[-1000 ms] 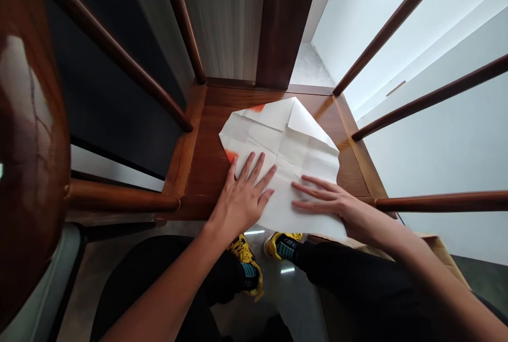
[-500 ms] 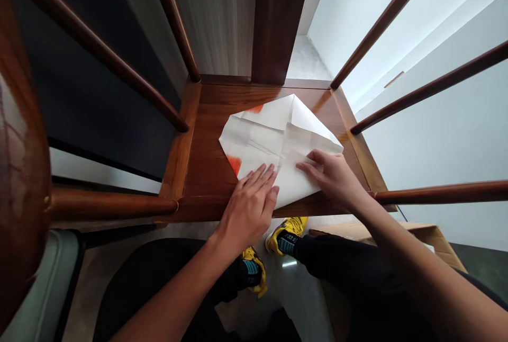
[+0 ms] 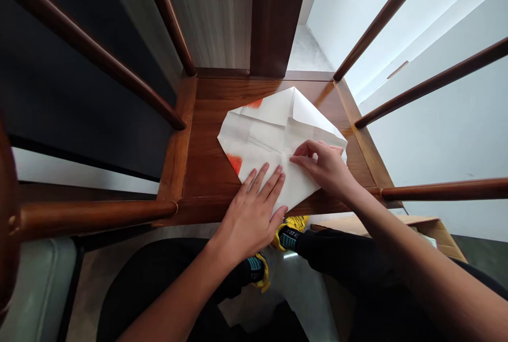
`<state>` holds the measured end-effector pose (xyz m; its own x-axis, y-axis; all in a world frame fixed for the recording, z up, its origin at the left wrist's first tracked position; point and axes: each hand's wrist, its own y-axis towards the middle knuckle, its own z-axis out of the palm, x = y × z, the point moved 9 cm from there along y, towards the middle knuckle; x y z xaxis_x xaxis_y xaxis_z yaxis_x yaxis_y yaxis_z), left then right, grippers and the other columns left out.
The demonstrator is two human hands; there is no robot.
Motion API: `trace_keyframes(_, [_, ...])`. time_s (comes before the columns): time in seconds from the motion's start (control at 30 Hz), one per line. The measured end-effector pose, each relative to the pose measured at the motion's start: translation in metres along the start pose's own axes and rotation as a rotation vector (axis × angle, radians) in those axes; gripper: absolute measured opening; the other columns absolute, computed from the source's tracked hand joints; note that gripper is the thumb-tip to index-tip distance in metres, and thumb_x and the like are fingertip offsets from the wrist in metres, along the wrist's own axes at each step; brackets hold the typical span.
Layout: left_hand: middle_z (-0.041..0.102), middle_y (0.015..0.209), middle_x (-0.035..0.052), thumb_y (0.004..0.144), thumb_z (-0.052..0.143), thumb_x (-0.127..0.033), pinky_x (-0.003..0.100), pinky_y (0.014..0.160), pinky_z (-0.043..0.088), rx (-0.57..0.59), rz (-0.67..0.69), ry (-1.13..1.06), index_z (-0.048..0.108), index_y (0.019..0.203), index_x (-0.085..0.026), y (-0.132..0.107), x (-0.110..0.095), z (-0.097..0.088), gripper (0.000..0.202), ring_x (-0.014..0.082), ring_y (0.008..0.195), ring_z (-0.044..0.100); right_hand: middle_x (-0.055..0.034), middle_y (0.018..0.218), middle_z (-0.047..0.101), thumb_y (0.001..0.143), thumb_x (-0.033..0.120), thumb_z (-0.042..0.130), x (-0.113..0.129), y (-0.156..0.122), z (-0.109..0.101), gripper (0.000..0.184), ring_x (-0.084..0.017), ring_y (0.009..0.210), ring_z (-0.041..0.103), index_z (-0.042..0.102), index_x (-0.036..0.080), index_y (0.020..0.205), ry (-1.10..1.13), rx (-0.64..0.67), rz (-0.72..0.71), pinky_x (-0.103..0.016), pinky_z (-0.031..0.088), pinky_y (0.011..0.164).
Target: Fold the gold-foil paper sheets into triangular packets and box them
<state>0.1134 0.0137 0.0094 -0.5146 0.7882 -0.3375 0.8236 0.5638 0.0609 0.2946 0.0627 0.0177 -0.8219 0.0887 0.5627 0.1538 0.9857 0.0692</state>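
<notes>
A sheet of white paper [image 3: 264,133], folded along several creases and marked with orange-red patches, lies on a brown wooden seat [image 3: 208,170]. Its upper right edge is turned inward as a flap. My left hand [image 3: 254,212] rests flat on the paper's near side, fingers spread. With thumb and forefinger pinched together, my right hand [image 3: 323,164] holds a corner of the near right flap close to the paper's middle. The right fingers hide part of that flap and the paper's right tip.
Wooden rods [image 3: 174,24] rise along both sides of the seat, with a broad dark upright [image 3: 273,19] at the back. Below the front edge are my yellow shoes [image 3: 296,223]. An open cardboard box [image 3: 446,241] stands at the lower right.
My right hand has moved slightly left with the paper flap, toward the paper's middle. My left hand's fingers have spread wider on the paper. The camera view has shifted a little.
</notes>
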Motion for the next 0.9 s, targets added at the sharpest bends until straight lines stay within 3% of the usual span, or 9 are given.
trace_keyframes(0.1, [0.020,0.177,0.0050,0.112,0.033,-0.044,0.050,0.137,0.015,-0.013,0.013,0.016,0.026,0.168,-0.015,0.000,-0.001,0.000,0.064,0.0275,0.166,0.007,-0.0016,0.091,0.074,0.098,0.041,0.065,0.004,-0.003,0.000,0.018,-0.024,0.090,0.063,0.067,0.025,0.089,-0.089,-0.031,-0.040,-0.048,0.029,0.096])
trace_keyframes(0.4, [0.016,0.178,0.0061,0.109,0.040,-0.053,0.053,0.138,0.010,0.010,0.049,0.059,0.023,0.169,-0.015,-0.006,-0.009,0.005,0.073,0.0263,0.166,0.006,-0.0011,0.095,0.075,0.104,0.042,0.057,0.014,-0.009,-0.001,0.022,-0.026,0.098,0.063,0.070,0.029,0.092,-0.174,-0.063,-0.145,-0.047,0.026,0.098])
trace_keyframes(0.6, [0.016,0.178,0.0054,0.110,0.040,-0.044,0.054,0.138,0.004,-0.028,0.042,0.089,0.019,0.169,-0.016,-0.008,-0.010,-0.004,0.068,0.0230,0.166,0.006,-0.0016,0.095,0.075,0.104,0.039,0.058,0.008,-0.009,-0.009,0.021,-0.025,0.096,0.063,0.071,0.028,0.093,-0.161,-0.012,-0.160,-0.045,0.027,0.096])
trace_keyframes(0.77, [0.029,0.175,0.0099,0.110,0.041,-0.031,0.049,0.136,0.020,-0.110,-0.156,-0.037,0.029,0.165,-0.016,-0.020,0.000,-0.011,0.059,0.0238,0.163,0.024,-0.0016,0.095,0.074,0.103,0.039,0.059,0.003,-0.013,-0.009,0.017,-0.025,0.098,0.064,0.070,0.028,0.095,-0.117,-0.019,-0.169,-0.045,0.027,0.097])
trace_keyframes(0.9, [0.043,0.167,0.0107,0.097,0.067,-0.028,0.050,0.129,0.036,-0.257,-0.387,-0.292,0.053,0.139,-0.021,-0.039,0.021,-0.013,0.046,0.0260,0.157,0.038,-0.0010,0.094,0.073,0.103,0.038,0.059,0.006,-0.014,-0.003,0.016,-0.024,0.096,0.064,0.070,0.027,0.097,-0.099,-0.013,-0.216,-0.044,0.028,0.097])
